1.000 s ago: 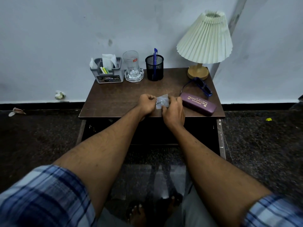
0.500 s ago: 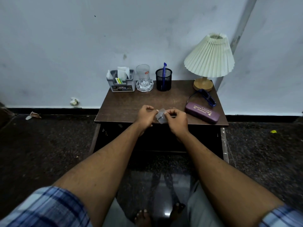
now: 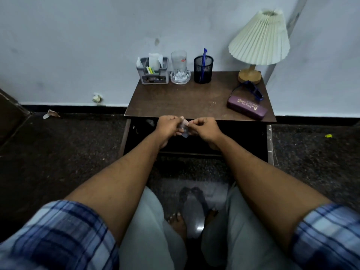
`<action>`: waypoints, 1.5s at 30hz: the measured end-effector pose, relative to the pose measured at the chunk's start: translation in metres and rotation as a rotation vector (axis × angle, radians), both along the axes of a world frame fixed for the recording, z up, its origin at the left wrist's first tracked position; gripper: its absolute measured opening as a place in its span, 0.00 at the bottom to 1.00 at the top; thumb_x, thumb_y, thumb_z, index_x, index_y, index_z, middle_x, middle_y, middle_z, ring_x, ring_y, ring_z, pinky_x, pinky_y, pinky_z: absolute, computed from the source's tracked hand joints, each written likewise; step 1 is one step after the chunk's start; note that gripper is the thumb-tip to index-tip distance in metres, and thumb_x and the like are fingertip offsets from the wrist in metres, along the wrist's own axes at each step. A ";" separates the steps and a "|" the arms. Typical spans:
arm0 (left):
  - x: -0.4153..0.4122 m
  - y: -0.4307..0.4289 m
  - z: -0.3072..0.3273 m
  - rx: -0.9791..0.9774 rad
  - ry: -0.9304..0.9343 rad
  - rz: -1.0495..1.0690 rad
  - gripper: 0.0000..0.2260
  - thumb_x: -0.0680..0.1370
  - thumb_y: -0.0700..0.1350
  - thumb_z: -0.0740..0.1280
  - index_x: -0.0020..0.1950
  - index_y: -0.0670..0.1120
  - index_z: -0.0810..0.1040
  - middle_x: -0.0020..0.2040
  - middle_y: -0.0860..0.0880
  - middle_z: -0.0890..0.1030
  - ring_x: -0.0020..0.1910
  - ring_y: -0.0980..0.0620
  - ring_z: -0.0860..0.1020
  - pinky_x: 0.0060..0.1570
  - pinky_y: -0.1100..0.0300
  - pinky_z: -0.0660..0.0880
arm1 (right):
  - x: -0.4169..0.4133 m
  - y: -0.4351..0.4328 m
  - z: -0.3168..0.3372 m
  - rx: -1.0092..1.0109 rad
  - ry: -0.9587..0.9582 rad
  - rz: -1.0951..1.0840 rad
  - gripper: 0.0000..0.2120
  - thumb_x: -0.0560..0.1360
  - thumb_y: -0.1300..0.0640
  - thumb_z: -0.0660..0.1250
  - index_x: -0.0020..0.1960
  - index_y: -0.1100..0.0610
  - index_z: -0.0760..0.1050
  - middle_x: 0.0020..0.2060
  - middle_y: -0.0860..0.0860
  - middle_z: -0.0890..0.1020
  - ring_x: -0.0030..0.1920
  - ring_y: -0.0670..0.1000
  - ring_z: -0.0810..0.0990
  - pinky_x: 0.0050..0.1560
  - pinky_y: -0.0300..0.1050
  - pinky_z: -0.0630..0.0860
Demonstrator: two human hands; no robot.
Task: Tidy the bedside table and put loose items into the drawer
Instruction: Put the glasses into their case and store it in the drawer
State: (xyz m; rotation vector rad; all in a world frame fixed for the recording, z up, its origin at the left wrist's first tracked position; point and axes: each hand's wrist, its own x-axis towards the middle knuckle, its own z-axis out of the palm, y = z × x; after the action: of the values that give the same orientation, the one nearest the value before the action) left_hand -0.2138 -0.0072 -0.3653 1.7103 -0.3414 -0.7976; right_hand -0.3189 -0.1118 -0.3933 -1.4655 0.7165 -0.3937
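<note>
My left hand and my right hand both pinch a small clear plastic packet, holding it in front of the brown bedside table, over the dark open drawer below the tabletop. A purple glasses case lies on the table's right side. Blue glasses lie just behind the case. What the packet holds is too small to tell.
Along the table's back edge stand a grey organiser, a glass on a clear dish, a black mesh pen cup with a blue pen and a cream lamp. Scraps of litter lie on the dark floor at left.
Both hands have drawn back with the packet from above the tabletop to in front of its edge, over the open drawer. The camera has pulled back and shifted left.
</note>
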 end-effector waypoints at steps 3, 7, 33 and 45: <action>-0.008 0.004 -0.015 0.053 0.117 0.142 0.08 0.80 0.45 0.67 0.43 0.44 0.79 0.33 0.46 0.81 0.21 0.58 0.76 0.26 0.64 0.74 | -0.003 0.005 -0.006 0.047 0.047 0.063 0.07 0.78 0.65 0.71 0.41 0.62 0.81 0.37 0.59 0.83 0.35 0.50 0.80 0.40 0.41 0.82; -0.012 0.010 -0.039 0.177 0.139 0.272 0.09 0.77 0.48 0.71 0.40 0.46 0.79 0.30 0.46 0.79 0.18 0.57 0.74 0.23 0.65 0.72 | -0.003 0.010 -0.015 0.134 0.164 0.083 0.07 0.79 0.64 0.70 0.42 0.63 0.80 0.36 0.58 0.83 0.27 0.48 0.82 0.27 0.39 0.80; 0.048 -0.069 -0.136 0.185 0.292 0.236 0.13 0.81 0.37 0.62 0.65 0.36 0.72 0.56 0.36 0.81 0.37 0.51 0.80 0.34 0.63 0.79 | 0.055 -0.062 -0.101 0.349 0.354 -0.285 0.13 0.79 0.70 0.64 0.63 0.70 0.77 0.57 0.64 0.83 0.35 0.51 0.80 0.27 0.37 0.78; 0.056 -0.085 -0.151 0.150 0.343 0.302 0.16 0.82 0.35 0.56 0.69 0.38 0.72 0.51 0.42 0.81 0.38 0.51 0.78 0.43 0.59 0.78 | 0.069 -0.081 -0.120 0.342 0.523 -0.164 0.22 0.86 0.62 0.52 0.79 0.64 0.60 0.79 0.59 0.63 0.78 0.59 0.63 0.75 0.46 0.61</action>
State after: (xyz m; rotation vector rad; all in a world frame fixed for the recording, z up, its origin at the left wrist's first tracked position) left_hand -0.1579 -0.0924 -0.5166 1.6736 0.2114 -0.8874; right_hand -0.2496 -0.1927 -0.5133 -1.1898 1.2615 0.0016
